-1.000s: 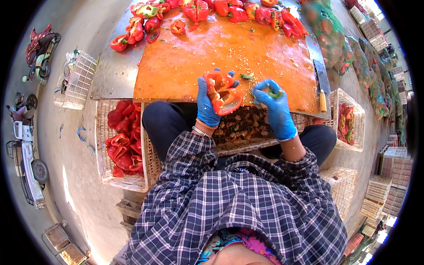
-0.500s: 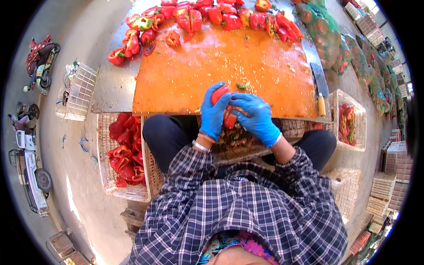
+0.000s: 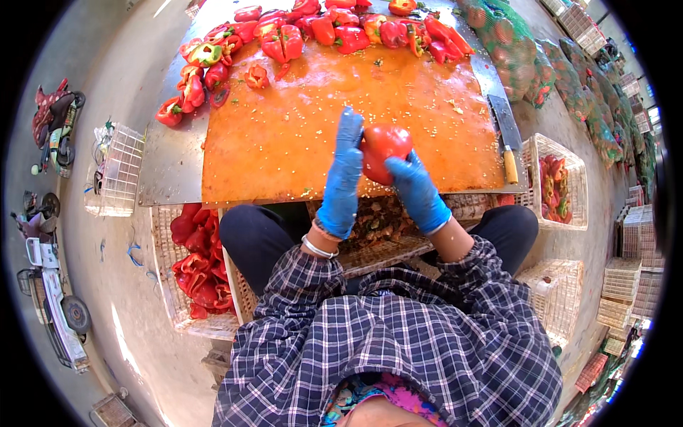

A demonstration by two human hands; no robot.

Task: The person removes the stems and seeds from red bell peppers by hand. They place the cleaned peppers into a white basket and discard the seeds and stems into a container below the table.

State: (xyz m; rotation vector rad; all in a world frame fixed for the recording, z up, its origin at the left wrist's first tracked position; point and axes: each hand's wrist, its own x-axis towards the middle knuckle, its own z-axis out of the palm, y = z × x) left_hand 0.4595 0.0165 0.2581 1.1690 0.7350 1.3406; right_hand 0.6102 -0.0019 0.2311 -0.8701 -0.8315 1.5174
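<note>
Blue gloves on left hand and right hand; plaid navy-and-white sleeves, silver bracelet, dark trousers

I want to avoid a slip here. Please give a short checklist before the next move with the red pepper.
1. Red pepper held by both hands: ok.
2. Left hand gloved: ok.
3. Right hand gloved: ok.
4. Knife lying apart from the hands, at the right edge of the orange board: ok.
5. Crate under the hands has room: cannot tell.
</note>
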